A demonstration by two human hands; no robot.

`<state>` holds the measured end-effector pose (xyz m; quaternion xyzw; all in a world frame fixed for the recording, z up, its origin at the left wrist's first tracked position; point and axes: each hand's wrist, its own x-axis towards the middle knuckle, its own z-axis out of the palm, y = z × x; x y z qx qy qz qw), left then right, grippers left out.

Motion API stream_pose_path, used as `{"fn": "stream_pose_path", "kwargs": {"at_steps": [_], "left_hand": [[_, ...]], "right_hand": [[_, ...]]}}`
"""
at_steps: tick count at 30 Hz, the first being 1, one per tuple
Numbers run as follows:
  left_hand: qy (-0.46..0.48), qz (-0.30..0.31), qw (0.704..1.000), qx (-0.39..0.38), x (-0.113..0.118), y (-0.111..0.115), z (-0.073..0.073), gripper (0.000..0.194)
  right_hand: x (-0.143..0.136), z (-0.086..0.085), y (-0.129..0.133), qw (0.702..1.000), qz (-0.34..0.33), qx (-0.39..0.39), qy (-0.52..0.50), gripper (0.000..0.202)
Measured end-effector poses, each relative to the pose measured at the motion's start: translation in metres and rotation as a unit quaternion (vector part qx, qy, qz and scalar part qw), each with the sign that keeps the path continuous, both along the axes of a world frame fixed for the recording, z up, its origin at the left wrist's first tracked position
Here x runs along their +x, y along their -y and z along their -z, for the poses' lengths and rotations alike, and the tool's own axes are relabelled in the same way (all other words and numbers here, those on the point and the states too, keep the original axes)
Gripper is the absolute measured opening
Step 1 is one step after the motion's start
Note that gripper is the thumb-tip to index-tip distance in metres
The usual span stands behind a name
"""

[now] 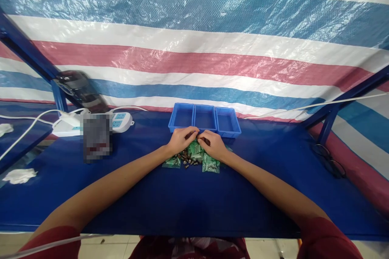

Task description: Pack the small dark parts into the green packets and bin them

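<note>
Both the left hand (180,141) and right hand (215,145) curl inward, fingertips pinched, though on what I cannot tell. Near them on the bench (146,194), green-tinted packets (211,164) look light, limp and slippery, best held by an edge; loose dark fasteners (185,157) seem hard, suiting a fingertip pinch.

A white power strip (123,122) lies along the back edge of the bench (136,206) by its left corner, partly hidden by a pixelated dark object (97,139). Crumpled white tissue (20,176) rests near the left edge. Beyond the back edge hangs a striped sheet (194,62).
</note>
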<state>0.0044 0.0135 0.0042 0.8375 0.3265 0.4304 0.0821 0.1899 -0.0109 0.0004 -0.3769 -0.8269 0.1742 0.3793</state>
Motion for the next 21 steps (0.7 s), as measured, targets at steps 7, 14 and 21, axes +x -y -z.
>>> {"fn": "stream_pose_path", "kwargs": {"at_steps": [7, 14, 21], "left_hand": [[0.022, -0.009, 1.0, 0.009, 0.0005, 0.0005, 0.0018, 0.015], [0.026, -0.016, 0.999, 0.024, -0.0009, 0.0017, 0.0012, 0.016], [0.035, -0.029, 0.999, 0.025, 0.0, 0.0028, -0.0002, 0.017]], "right_hand": [[0.005, 0.0033, 0.001, 0.998, -0.03, 0.025, 0.038, 0.027], [0.0043, 0.0049, 0.0026, 0.994, -0.063, 0.056, 0.075, 0.048], [0.0042, 0.0073, 0.0013, 0.995, -0.061, 0.056, 0.053, 0.035]]}}
